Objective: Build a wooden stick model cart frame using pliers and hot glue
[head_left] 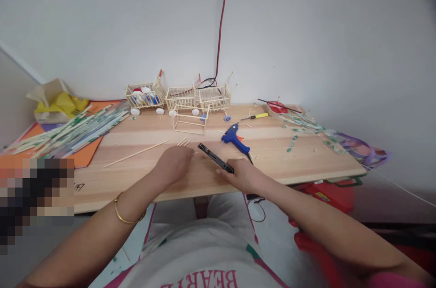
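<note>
My right hand [241,175] is closed round the end of a black tool [214,157], whose tip points up and left over the table. My left hand [174,164], with a gold bracelet at its wrist, rests low over the table left of the tool, fingers bent and close together. Short wooden sticks [183,141] lie just beyond its fingers; whether it holds anything is hidden. A long thin stick [136,153] lies to its left. Beyond the tool is a blue glue gun [235,138]. An open frame of sticks [189,125] stands farther back.
Small stick-built carts [145,95] stand along the wall. Bundled sticks [81,131] lie on an orange sheet at left. A yellow-handled screwdriver [259,116], a red round container [277,107] and green-white scraps [299,122] are at back right. A red stool [332,195] is below the table's right edge.
</note>
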The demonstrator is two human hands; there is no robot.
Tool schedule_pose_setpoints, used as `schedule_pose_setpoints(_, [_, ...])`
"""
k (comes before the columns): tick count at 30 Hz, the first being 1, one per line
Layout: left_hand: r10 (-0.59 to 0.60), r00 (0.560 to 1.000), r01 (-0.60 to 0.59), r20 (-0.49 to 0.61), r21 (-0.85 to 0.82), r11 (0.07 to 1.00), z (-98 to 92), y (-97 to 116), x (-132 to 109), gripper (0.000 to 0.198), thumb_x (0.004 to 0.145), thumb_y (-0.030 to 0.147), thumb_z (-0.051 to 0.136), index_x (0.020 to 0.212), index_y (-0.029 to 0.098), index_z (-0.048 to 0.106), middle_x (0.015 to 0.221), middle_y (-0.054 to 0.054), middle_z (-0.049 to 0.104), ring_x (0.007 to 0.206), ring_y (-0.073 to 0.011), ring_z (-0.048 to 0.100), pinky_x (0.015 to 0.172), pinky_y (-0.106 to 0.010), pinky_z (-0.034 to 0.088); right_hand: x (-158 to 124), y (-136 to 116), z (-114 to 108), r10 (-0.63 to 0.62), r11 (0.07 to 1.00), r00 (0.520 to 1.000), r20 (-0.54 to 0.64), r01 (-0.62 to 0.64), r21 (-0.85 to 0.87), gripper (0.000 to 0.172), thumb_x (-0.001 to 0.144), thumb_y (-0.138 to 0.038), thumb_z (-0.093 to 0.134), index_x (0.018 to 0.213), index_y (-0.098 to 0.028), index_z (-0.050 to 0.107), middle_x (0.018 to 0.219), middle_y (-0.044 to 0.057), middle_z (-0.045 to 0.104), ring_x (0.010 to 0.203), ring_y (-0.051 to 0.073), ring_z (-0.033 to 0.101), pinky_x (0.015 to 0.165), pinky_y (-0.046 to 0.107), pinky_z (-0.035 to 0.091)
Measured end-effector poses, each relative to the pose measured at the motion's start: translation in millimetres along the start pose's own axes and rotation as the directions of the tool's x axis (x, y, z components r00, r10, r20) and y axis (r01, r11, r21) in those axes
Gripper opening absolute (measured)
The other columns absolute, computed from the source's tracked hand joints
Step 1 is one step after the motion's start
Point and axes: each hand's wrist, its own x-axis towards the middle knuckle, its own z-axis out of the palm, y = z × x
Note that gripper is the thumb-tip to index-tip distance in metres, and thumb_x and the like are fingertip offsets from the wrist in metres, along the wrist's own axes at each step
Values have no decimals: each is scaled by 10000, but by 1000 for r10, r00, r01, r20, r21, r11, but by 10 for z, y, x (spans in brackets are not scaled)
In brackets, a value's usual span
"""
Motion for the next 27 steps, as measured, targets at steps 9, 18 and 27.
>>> schedule_pose_setpoints(9, [-235,961,156,-147,-411,898,-147,-239,53,186,787,274,470,645,185,552,564,11,591,557,-140,545,551,-239,366,-88,116,-88,-93,984,996,10,93,-153,491,761,-670,481,849,-202,600,779,76,676,692,216,615,536,254,319])
schedule_pose_setpoints(18, [-413,904,218,109,-949,227,22,-97,99,291,582,357,729,712,140,584,625,19,584,610,-126,599,634,-269,484,-204,932,-429,345,930,893,-290,-366,-23,670,748,-749,385,1116,-211,539,859,93,669,751,249,628,571,278,376])
schedule_pose_setpoints(27, [-251,958,157,141,-987,44,256,18,232,220,654,315,724,753,137,641,658,3,614,609,-87,546,602,-209,427,69,1259,-256,486,807,783,-387,-572,-145,849,672,-816,373,1186,-152,499,1135,207,552,1073,391,509,859,519,363])
